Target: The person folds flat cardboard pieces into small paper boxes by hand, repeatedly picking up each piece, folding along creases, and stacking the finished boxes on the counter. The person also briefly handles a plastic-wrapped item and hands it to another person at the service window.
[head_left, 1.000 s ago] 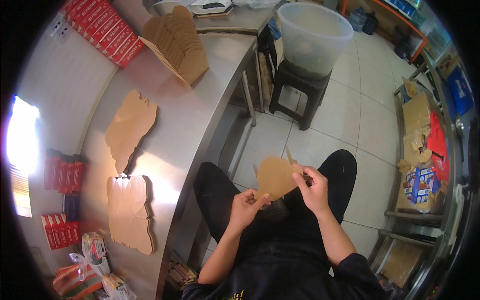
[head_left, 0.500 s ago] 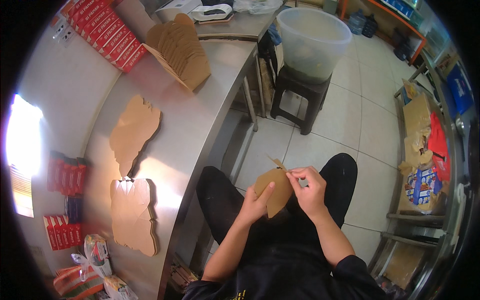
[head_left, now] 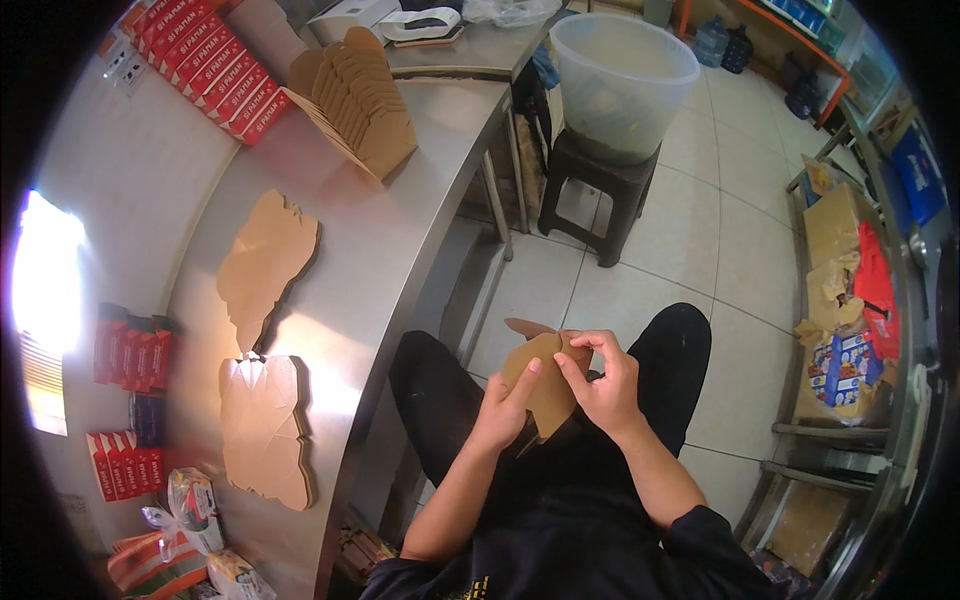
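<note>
Over the lap, clear of the bench (head_left: pixel 400 250): brown cardboard blank (head_left: pixel 545 385) pinched between left hand (head_left: pixel 500 405) and right hand (head_left: pixel 600 385), both closed on it, thumbs at a flap for folding; flat blanks (head_left: pixel 265 430) within reach alongside.

This looks like the back area of a food shop. A long steel tabletop (head_left: pixel 400 230) carries flat cardboard box blanks (head_left: pixel 265 260) and folded boxes (head_left: pixel 360 100); red packets (head_left: pixel 205 60) line the wall, and a big plastic tub (head_left: pixel 620 80) stands on a stool (head_left: pixel 595 190) on the tiled floor (head_left: pixel 700 220).
</note>
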Demonstrator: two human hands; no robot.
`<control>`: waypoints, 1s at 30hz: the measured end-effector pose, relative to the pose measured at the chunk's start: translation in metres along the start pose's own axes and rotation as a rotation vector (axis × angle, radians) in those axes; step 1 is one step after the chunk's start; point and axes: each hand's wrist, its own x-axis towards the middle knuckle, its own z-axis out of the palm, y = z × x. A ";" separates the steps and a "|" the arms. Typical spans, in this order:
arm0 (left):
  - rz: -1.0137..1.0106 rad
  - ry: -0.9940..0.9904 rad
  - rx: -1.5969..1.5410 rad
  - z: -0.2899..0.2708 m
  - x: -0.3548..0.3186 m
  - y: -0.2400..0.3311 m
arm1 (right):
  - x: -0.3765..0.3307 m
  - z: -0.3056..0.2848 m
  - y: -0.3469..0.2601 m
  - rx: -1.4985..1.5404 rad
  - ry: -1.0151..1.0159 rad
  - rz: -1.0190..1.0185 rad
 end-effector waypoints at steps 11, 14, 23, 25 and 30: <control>0.006 -0.093 0.012 -0.007 0.000 0.007 | 0.006 -0.010 0.016 0.490 -0.153 0.256; -0.006 -0.080 0.033 -0.009 -0.001 0.007 | 0.005 -0.010 0.013 0.406 -0.177 0.222; -0.136 -0.149 -0.174 -0.012 -0.008 0.011 | 0.016 -0.033 0.017 0.418 -0.407 0.386; -0.151 -0.137 -0.205 -0.009 -0.006 0.010 | 0.020 -0.032 0.021 0.417 -0.391 0.389; -0.206 0.081 -0.350 0.000 0.005 0.015 | 0.013 -0.024 0.008 -0.106 -0.198 0.028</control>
